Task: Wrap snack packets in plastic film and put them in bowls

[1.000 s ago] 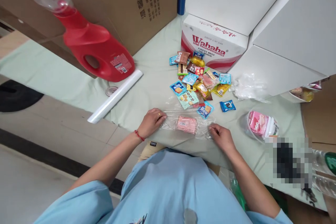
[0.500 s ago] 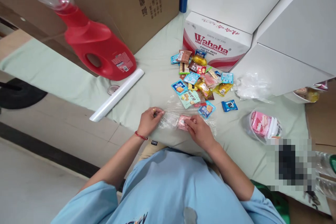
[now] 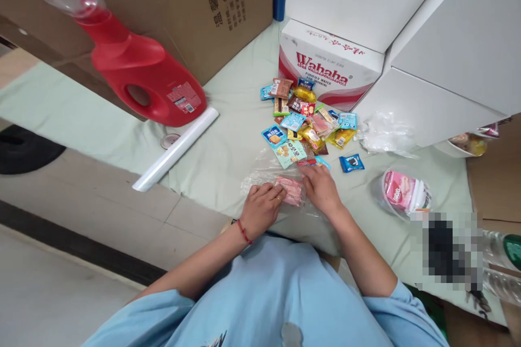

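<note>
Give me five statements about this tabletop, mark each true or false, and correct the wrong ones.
1. The left hand touches the pink packet. True.
2. The bracelet is on the right wrist. False: the bracelet is on the left wrist.
3. The Wahaha box stands behind the snack pile. True.
4. The jug is green. False: the jug is red.
5. The white roll lies to the right of the snack pile. False: the white roll lies to its left.
</note>
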Available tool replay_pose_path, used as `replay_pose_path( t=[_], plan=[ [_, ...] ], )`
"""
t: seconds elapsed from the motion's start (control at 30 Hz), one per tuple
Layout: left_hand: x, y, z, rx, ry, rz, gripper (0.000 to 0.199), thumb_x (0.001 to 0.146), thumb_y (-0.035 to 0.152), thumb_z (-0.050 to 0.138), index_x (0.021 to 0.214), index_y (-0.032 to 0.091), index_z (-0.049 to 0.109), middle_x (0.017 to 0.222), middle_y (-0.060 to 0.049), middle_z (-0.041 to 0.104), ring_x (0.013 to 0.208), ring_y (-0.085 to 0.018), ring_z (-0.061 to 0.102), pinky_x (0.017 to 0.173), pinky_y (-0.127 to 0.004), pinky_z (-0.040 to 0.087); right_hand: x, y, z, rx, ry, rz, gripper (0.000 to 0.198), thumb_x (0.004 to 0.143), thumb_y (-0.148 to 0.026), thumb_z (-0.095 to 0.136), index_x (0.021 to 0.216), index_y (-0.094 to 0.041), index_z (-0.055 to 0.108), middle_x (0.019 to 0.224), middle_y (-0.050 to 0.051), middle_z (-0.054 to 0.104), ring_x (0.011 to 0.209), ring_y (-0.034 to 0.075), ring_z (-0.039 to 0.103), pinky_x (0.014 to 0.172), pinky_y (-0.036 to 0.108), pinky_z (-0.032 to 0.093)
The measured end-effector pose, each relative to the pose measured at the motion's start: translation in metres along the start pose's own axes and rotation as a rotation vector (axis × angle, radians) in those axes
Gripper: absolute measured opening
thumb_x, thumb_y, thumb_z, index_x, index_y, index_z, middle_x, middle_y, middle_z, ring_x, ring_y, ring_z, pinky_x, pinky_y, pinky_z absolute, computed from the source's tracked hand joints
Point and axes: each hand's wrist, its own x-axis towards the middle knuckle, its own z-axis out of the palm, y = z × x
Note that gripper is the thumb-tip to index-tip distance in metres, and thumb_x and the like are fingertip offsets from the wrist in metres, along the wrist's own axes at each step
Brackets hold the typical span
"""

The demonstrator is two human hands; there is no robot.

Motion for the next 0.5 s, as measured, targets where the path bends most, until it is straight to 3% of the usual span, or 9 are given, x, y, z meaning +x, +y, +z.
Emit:
replay_pose_path(
  t=[0.07, 0.17, 0.3, 0.37, 0.5],
  plan=[
    [-0.001, -0.003, 0.001, 0.013, -0.007, -0.002, 0.033, 0.101, 0.019, 0.047, 0.122, 0.025, 0.071, 0.127, -0.007, 0.074, 0.104, -0.027, 0.06, 0.081, -0.045, 0.037, 0.015, 0.008, -0.004, -0.09, 0.101, 0.042, 0.042, 0.102, -0.03, 0.052, 0.14, -0.016, 0.062, 0.129, 0.017, 0.065, 0.117, 0.033, 0.051, 0.103, 0.047, 0.043],
    [-0.003, -0.003, -0.002, 0.018, -0.018, -0.009, 0.036, 0.101, 0.019, 0.045, 0.125, 0.026, 0.071, 0.127, -0.008, 0.074, 0.103, -0.027, 0.058, 0.08, -0.046, 0.037, 0.038, 0.014, 0.0, -0.144, 0.047, 0.033, 0.056, 0.094, -0.033, 0.066, 0.145, -0.01, 0.056, 0.126, 0.021, 0.066, 0.123, 0.037, 0.046, 0.104, 0.051, 0.041],
    [-0.004, 0.001, -0.004, 0.032, -0.023, -0.028, 0.038, 0.1, 0.02, 0.045, 0.128, 0.027, 0.07, 0.127, -0.009, 0.073, 0.102, -0.028, 0.057, 0.08, -0.047, 0.037, 0.056, 0.011, 0.003, -0.096, -0.1, 0.02, 0.022, 0.091, -0.02, 0.068, 0.111, -0.015, 0.075, 0.094, 0.011, 0.073, 0.107, 0.03, 0.055, 0.094, 0.039, 0.043],
    [-0.003, 0.003, -0.004, 0.046, -0.024, -0.026, 0.037, 0.099, 0.019, 0.046, 0.127, 0.027, 0.069, 0.126, -0.009, 0.074, 0.101, -0.028, 0.056, 0.08, -0.047, 0.037, 0.056, 0.005, -0.002, -0.027, -0.146, -0.027, 0.013, 0.092, -0.017, 0.065, 0.098, -0.016, 0.077, 0.088, 0.007, 0.073, 0.097, 0.024, 0.059, 0.087, 0.032, 0.044],
    [-0.002, 0.004, -0.003, 0.067, -0.028, -0.021, 0.035, 0.1, 0.019, 0.047, 0.124, 0.027, 0.07, 0.124, -0.008, 0.074, 0.096, -0.027, 0.057, 0.076, -0.046, 0.036, 0.037, -0.013, -0.012, -0.017, -0.218, -0.181, 0.019, 0.096, -0.016, 0.06, 0.107, -0.019, 0.076, 0.095, 0.006, 0.073, 0.088, 0.019, 0.064, 0.078, 0.026, 0.043]
  ],
)
